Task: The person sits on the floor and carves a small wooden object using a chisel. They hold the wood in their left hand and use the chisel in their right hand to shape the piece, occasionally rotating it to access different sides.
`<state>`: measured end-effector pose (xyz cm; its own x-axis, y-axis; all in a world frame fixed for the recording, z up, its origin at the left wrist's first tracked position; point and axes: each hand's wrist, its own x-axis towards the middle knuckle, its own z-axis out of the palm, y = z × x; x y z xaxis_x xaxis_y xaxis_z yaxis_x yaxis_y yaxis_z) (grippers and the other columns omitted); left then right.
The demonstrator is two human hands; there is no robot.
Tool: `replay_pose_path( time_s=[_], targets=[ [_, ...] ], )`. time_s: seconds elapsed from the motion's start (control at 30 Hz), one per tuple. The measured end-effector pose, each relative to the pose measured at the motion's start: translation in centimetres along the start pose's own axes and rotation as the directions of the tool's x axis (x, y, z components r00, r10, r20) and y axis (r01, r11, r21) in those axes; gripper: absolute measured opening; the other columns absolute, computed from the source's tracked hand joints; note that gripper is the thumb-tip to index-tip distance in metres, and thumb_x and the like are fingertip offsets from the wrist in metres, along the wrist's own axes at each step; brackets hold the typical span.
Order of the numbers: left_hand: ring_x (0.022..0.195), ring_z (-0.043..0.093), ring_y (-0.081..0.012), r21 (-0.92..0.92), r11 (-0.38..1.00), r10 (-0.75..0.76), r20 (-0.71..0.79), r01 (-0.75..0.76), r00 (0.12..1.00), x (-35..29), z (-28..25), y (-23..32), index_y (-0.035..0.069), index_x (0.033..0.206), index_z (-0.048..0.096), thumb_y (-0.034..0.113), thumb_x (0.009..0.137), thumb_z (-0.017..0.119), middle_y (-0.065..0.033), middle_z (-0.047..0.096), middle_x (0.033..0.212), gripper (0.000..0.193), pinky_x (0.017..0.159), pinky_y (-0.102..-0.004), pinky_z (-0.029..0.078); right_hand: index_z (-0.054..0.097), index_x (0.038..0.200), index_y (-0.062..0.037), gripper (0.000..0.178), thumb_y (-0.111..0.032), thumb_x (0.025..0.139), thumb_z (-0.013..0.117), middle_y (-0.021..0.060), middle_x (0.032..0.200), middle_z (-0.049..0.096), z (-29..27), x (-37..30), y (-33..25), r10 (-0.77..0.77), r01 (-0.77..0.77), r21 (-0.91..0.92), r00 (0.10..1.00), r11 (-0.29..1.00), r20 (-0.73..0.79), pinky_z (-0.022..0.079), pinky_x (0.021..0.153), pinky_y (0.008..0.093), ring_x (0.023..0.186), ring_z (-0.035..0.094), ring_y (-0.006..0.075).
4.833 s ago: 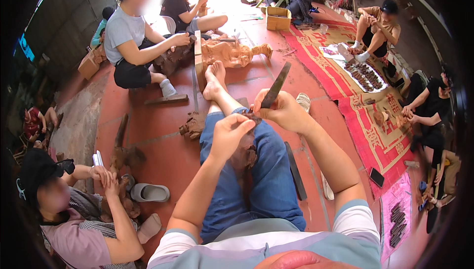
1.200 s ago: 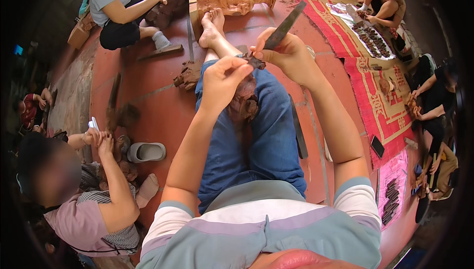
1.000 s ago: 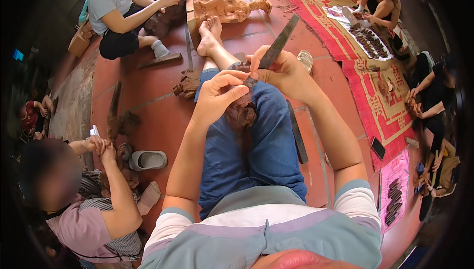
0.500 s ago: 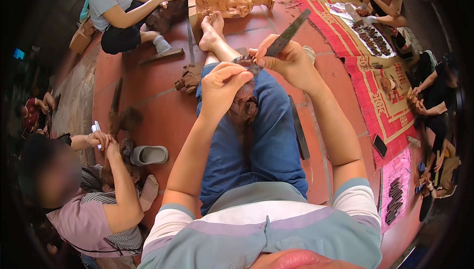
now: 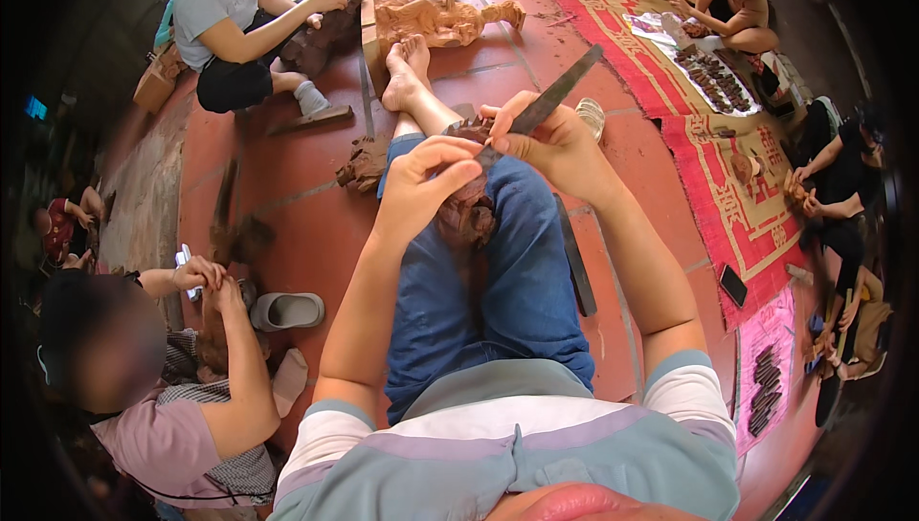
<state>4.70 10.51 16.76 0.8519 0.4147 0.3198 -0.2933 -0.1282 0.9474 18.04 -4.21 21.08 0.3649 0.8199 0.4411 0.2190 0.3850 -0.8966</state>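
A reddish-brown wood carving (image 5: 467, 219) rests between my thighs, its jagged top showing just beyond my fingers. My right hand (image 5: 555, 150) is closed around a long flat dark strip like a file (image 5: 559, 90), which slants up to the right. The near, narrow end of the strip reaches the carving. My left hand (image 5: 426, 179) is closed beside that end, thumb and forefinger pinching it. My fingers partly cover where the strip meets the wood.
A dark wooden bar (image 5: 575, 258) lies beside my right thigh. Wood pieces (image 5: 365, 164) sit left of my knee. Beyond my feet lies a large carved figure (image 5: 436, 22). A phone (image 5: 733, 286) lies on the red mat (image 5: 691, 172). Several people sit around me, one close on the left.
The far end of the strip has swung downward, and its face now looks narrower. My right hand has turned and lowered slightly; my left hand has shifted a little down and left.
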Motion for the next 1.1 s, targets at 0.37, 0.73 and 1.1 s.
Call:
replay_pose_path(
  time_s=[0.37, 0.73, 1.1],
  targets=[
    [0.078, 0.062, -0.0109, 0.023, 0.995, -0.094, -0.002, 0.094, 0.996, 0.0, 0.1, 0.7, 0.000, 0.086, 0.071, 0.009, 0.080, 0.073, -0.0043, 0.066, 0.085, 0.012, 0.073, -0.0233, 0.047, 0.063, 0.092, -0.0022, 0.006, 0.000, 0.087, 0.064, 0.0023, 0.090, 0.061, 0.3, -0.6, 0.2, -0.058, 0.058, -0.003, 0.998, 0.998, -0.013, 0.045, 0.092, 0.0300, 0.090, 0.057, 0.0114],
    [0.083, 0.060, -0.0063, -0.148, 0.987, -0.035, 0.145, 0.057, 0.989, -0.2, -0.7, 0.6, -0.003, 0.090, 0.070, 0.009, 0.084, 0.071, -0.0012, 0.068, 0.091, 0.013, 0.073, -0.0207, 0.047, 0.062, 0.091, -0.0019, 0.006, -0.004, 0.087, 0.066, 0.0022, 0.092, 0.062, 0.7, -1.0, -0.6, 0.027, -0.031, -0.071, 0.998, 0.997, -0.062, 0.043, 0.103, 0.0375, 0.110, 0.060, 0.0215],
    [0.079, 0.061, -0.0082, 0.030, 0.999, 0.025, 0.101, -0.028, 0.995, 0.2, -0.7, -0.5, -0.001, 0.090, 0.071, 0.009, 0.084, 0.070, -0.0028, 0.068, 0.087, 0.011, 0.073, -0.0214, 0.048, 0.062, 0.091, -0.0013, 0.006, 0.002, 0.086, 0.064, 0.0024, 0.091, 0.062, 0.6, -0.9, 0.0, -0.098, 0.091, -0.161, 0.995, 0.983, -0.036, 0.047, 0.082, 0.0264, 0.088, 0.057, 0.0107]
  ],
)
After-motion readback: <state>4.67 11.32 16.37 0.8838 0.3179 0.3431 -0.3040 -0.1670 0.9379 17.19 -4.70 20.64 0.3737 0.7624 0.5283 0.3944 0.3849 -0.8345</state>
